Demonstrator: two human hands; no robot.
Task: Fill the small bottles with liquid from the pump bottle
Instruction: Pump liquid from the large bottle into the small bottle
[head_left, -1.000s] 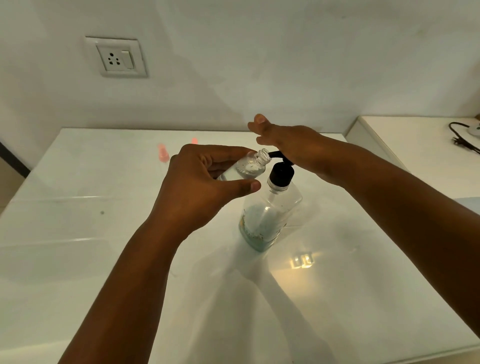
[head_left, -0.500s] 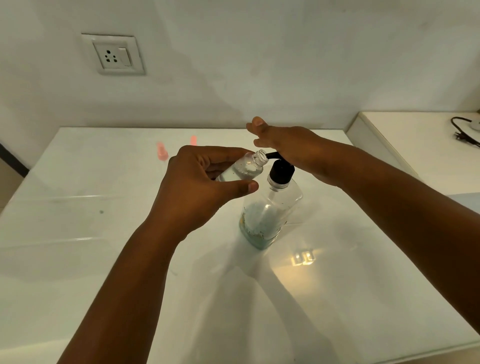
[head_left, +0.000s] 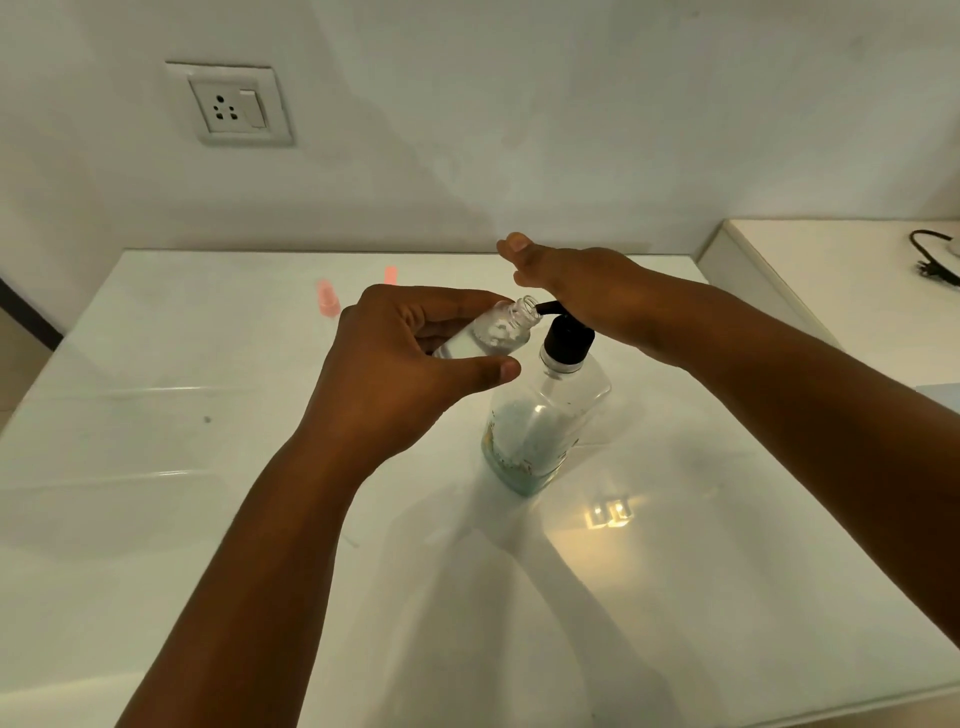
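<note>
So the left hand (head_left: 415, 364) is curled around a small clear bottle (head_left: 493, 332), thumb on the near side and fingers wrapped over the far side. The bottle's tipped over, open threaded neck pointing toward 3 o'clock, and it sits right at the tip of the black spout (head_left: 545, 309) of the pump bottle (head_left: 540, 421). Looks like there's some liquid or froth inside the small one, but it's kinda hard to tell through the glare.

The pump bottle is clear with a black pump collar, standing on the white desk (head_left: 156, 493) about dead center, just at 3 o'clock of the left hand. There's only a bit of bluish stuff at its bottom.

The right hand (head_left: 576, 291) lies flat on top of the pump head, palm down, fingers straight and held together, pointing toward 9 o'clock. It covers the pump head so you only see the spout poking out from under it.

Other stuff: 2 small pink things (head_left: 328, 297) at the far side of the desk around 11 o'clock, blurry. A wall socket (head_left: 231, 106) up at 10 o'clock, and a black cable (head_left: 935, 254) on the side counter at 2 o'clock.
</note>
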